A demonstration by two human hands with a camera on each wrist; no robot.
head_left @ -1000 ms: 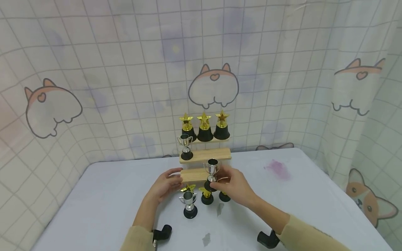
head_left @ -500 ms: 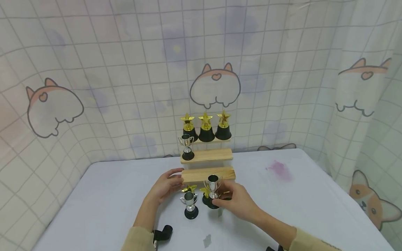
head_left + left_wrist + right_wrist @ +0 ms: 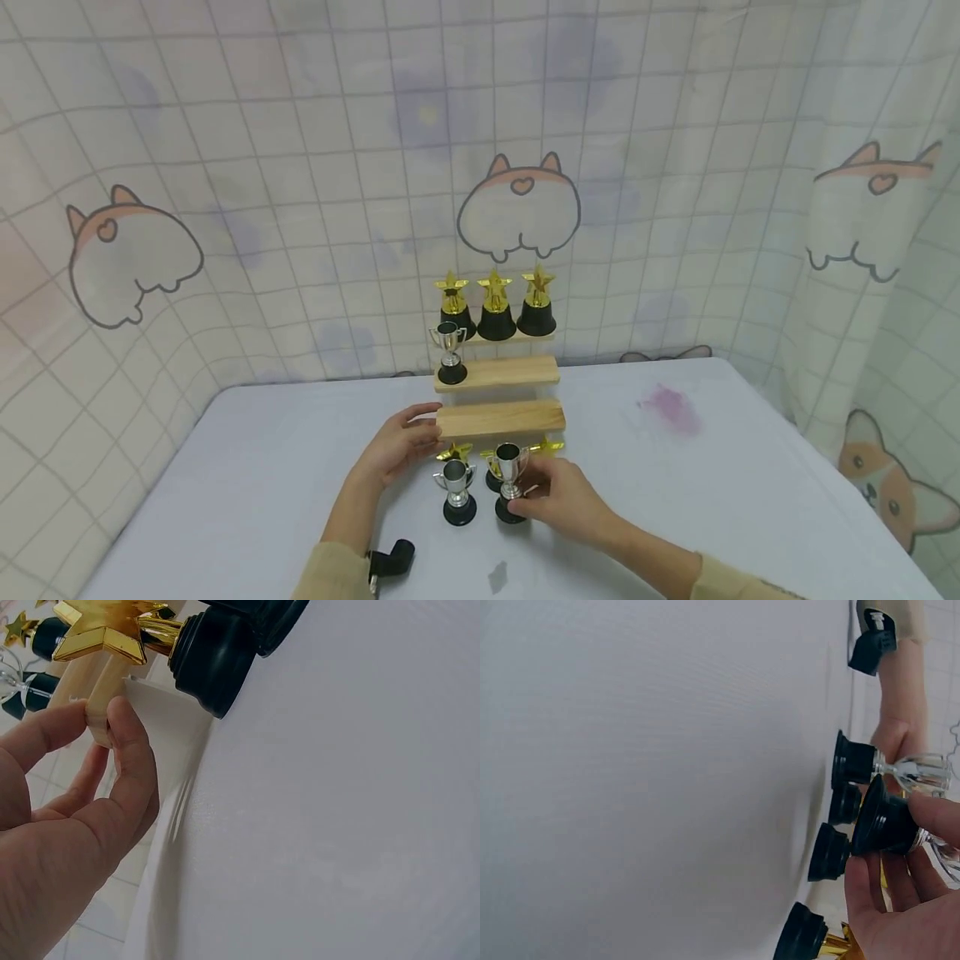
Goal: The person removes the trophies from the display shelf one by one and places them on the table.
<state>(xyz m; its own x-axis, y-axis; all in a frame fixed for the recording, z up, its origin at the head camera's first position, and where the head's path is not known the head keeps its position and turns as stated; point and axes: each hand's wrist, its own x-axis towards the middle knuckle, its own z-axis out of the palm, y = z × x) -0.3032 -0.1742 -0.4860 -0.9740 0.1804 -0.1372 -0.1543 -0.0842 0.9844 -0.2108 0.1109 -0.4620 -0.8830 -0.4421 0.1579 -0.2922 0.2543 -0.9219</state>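
Note:
My right hand (image 3: 566, 504) holds a small silver trophy cup (image 3: 508, 465) by its black base (image 3: 889, 823), low in front of the wooden step stand. Whether that base touches the table I cannot tell. My left hand (image 3: 397, 450) pinches the left end of the lowest wooden step (image 3: 501, 419) between thumb and fingers; the left wrist view shows this board end (image 3: 101, 712) up close. Left of the held cup, another silver trophy cup (image 3: 455, 482) stands upright on the table. A third silver cup (image 3: 450, 343) stands on the left of the middle step (image 3: 510, 372).
Three gold star trophies (image 3: 495, 304) line the top step. Several gold star trophies (image 3: 546, 447) stand under the lowest step, partly hidden behind the cups and right hand. White cloth (image 3: 247, 483) covers the table, with a patterned curtain (image 3: 300, 208) behind.
My right hand has carried the silver trophy cup down and toward me, from in front of the lowest step to near table level beside the other cup. The left hand stays at the step's end.

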